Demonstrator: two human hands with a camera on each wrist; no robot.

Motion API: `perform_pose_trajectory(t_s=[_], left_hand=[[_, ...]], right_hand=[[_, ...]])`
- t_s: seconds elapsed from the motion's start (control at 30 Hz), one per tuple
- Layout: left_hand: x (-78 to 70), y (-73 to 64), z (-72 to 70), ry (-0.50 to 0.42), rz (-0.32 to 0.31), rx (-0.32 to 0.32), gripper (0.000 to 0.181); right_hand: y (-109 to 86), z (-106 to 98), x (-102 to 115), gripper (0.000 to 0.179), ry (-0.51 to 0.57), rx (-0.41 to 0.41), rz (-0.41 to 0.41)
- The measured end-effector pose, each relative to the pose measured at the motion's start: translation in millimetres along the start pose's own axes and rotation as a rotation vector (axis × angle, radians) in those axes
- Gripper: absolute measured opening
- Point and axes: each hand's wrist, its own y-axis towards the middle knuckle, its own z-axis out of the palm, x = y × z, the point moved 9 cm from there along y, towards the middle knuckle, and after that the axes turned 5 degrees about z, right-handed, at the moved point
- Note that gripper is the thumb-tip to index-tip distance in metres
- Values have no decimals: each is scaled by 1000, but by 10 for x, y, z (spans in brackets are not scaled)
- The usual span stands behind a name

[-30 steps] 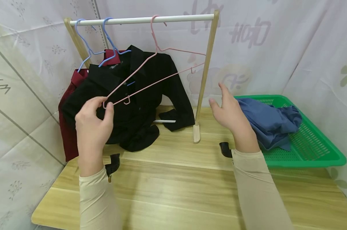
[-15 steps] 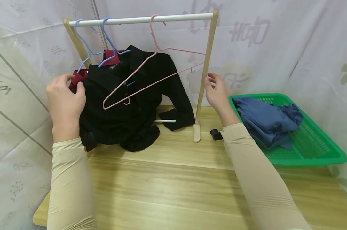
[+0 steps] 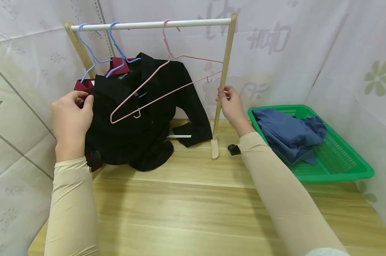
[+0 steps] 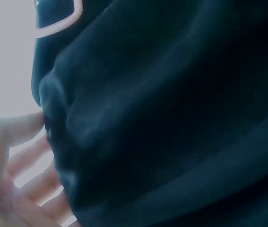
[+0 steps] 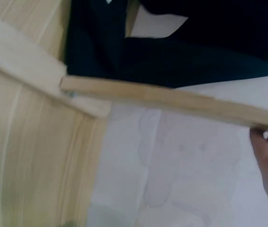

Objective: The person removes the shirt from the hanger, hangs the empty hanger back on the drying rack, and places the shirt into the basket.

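Observation:
A small clothes rack with a white rail (image 3: 148,25) stands on the table. My right hand (image 3: 232,105) grips its right wooden post (image 3: 225,60); in the right wrist view the thumb and fingers meet the post (image 5: 171,99). On the left, my left hand (image 3: 72,115) holds the shoulder edge of a black shirt (image 3: 119,117), thumb in front. In the left wrist view the other fingers pass behind the black cloth (image 4: 138,118), their tips hidden. A pink hanger (image 3: 138,87) without clothing hangs before the shirt. Behind is a dark red shirt (image 3: 80,85).
Two blue hangers (image 3: 87,46) carry the shirts on the rail's left part. A green basket (image 3: 343,174) with a blue garment (image 3: 285,131) stands at the right. The wooden table (image 3: 180,213) reaches toward me, and patterned curtains (image 3: 308,64) close in behind.
My left hand has let go of the pink hanger's corner and moved left to the black shirt's shoulder. My right hand has moved left to the post and taken hold. The head view shifted slightly.

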Motion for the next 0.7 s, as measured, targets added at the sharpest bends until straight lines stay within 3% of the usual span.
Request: perform_pose_trajectory(t_s=[0.33, 0.7], left_hand=[[53, -110, -63, -61, 100, -162, 35], [-85, -73, -40, -101, 157, -183, 35]], right_hand=[[-30, -2, -12, 54, -45, -20, -23], [-61, -145, -41, 54, -54, -48, -16]])
